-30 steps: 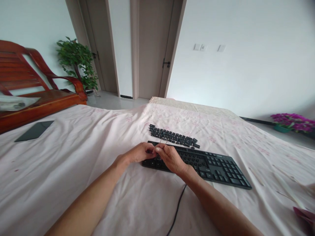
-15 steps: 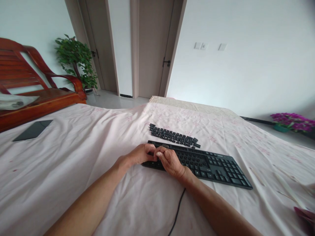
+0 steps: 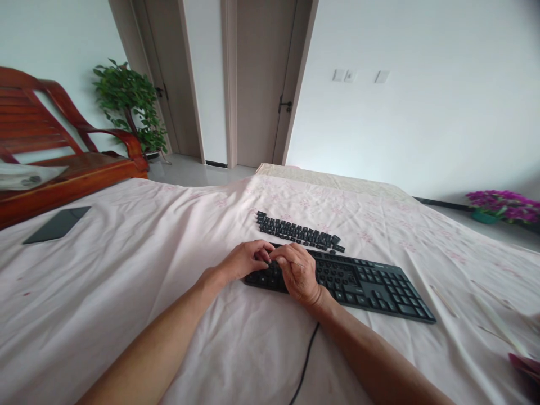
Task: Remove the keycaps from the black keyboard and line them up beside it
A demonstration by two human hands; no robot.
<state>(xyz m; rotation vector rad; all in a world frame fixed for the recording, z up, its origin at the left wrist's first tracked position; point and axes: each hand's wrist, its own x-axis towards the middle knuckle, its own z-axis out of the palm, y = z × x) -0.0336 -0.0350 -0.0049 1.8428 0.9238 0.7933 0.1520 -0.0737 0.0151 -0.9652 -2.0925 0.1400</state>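
Hands on kbd | L hand (image 3: 246,260) + R hand (image 3: 297,273) fingertips pinched together over left end of keyboard (image 3: 363,279), on bedsheet (image 3: 105,281) | held item too small to tell | loose keycaps (image 3: 298,232) just behind

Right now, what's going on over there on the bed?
A person sits at a bed covered with a pink sheet, both hands on the left end of a black keyboard. The left hand and right hand meet fingertip to fingertip over the keys; what they pinch is too small to tell. A row of loose keycaps lies on the sheet just beyond the keyboard. The keyboard's cable runs back toward the person. A dark tablet lies far left.
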